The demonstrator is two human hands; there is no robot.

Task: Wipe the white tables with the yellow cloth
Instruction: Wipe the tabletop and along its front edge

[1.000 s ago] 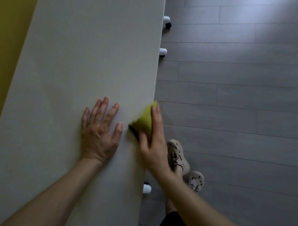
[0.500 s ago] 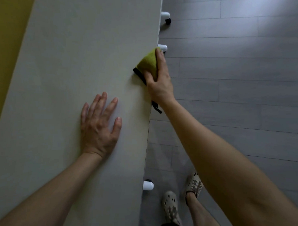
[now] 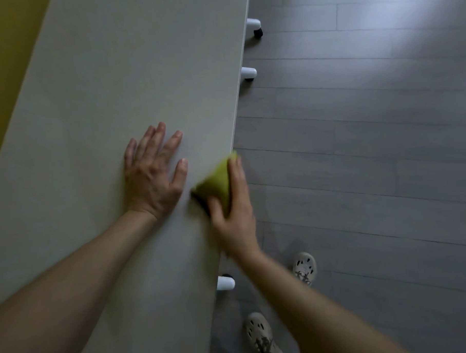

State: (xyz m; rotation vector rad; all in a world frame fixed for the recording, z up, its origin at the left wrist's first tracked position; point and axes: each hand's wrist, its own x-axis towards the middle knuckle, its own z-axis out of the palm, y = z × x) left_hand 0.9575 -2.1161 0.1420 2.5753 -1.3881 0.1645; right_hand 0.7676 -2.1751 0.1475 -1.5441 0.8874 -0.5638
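Note:
A long white table runs from the near left to the far middle. The yellow cloth, folded with a dark edge, lies on the table's right edge. My right hand holds the cloth there, thumb on the tabletop side and fingers stretched along the edge; it is blurred. My left hand lies flat on the tabletop just left of the cloth, fingers spread and straight.
Grey plank floor fills the right side. White table feet on castors stick out under the table's right edge. My two feet in pale clogs stand beside it. A yellow wall is at the left.
Half a second ago my right hand and the cloth were farther along the table's right edge; they have slid back toward me, level with my left hand. My left hand has stayed put.

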